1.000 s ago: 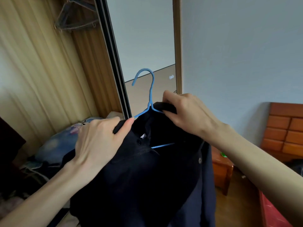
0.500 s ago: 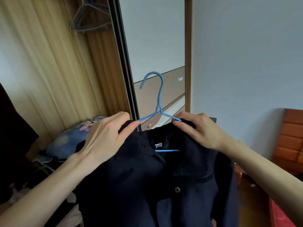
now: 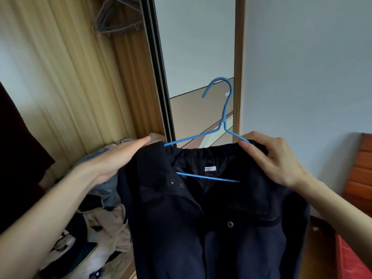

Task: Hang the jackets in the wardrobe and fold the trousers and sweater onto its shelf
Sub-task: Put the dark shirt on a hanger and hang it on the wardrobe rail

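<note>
Jacket (image 3: 211, 218), dark navy, fills lower centre of frame, draped on a blue wire hanger (image 3: 223, 125) whose hook rises upper centre in front of the wardrobe's sliding mirror door (image 3: 193, 57). Right hand (image 3: 275, 158) at centre right: grip pinched on the jacket's shoulder where the hanger arm enters the fabric. Left hand (image 3: 118, 160) at centre left: fingers straight, blurred, lying against the other shoulder; grip not closed round anything. Hanger's left arm pokes out bare above the collar. Open wardrobe (image 3: 80, 87) interior at left, spare hangers (image 3: 116, 23) on the rail upper left, heap of clothes (image 3: 96, 224) on its floor lower left.
</note>
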Action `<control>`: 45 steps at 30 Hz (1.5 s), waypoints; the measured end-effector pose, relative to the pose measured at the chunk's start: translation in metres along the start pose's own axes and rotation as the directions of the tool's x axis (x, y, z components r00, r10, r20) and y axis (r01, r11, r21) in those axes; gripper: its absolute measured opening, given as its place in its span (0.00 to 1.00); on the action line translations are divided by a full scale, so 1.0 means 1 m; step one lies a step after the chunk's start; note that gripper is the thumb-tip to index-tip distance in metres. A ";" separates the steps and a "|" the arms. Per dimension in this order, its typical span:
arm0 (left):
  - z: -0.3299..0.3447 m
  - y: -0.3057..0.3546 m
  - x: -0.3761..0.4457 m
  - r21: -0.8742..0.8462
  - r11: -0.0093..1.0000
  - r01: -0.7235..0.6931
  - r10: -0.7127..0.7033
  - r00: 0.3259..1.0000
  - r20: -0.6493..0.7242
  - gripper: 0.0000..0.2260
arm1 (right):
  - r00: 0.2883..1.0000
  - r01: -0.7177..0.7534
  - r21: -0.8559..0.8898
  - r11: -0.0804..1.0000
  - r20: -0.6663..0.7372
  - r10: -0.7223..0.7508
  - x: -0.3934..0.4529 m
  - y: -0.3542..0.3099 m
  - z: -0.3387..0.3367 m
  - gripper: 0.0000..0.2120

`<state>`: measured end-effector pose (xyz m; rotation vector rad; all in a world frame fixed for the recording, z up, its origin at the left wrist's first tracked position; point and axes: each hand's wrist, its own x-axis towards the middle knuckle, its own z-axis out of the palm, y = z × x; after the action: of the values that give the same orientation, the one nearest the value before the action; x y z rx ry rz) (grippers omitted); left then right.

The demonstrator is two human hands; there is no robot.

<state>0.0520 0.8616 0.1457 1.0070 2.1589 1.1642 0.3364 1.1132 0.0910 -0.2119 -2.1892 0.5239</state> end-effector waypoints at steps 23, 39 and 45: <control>0.021 0.039 -0.007 -0.017 0.853 -0.521 0.522 0.853 0.018 0.20 | 0.983 0.064 -0.132 0.989 0.178 -0.040 -0.004 0.007 0.001 0.15; 0.049 0.034 0.006 0.593 0.496 -0.635 0.753 0.654 0.070 0.18 | 0.995 -0.080 0.081 0.993 -0.049 0.084 -0.001 -0.007 -0.011 0.11; 0.046 0.019 0.010 0.522 0.573 -0.632 0.791 0.593 -0.151 0.19 | 0.986 0.014 -0.297 0.955 0.165 0.037 0.012 0.017 -0.027 0.27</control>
<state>0.0855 0.8997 0.1375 2.2092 2.4046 1.3297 0.3490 1.1399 0.1068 -0.3524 -2.4296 0.2209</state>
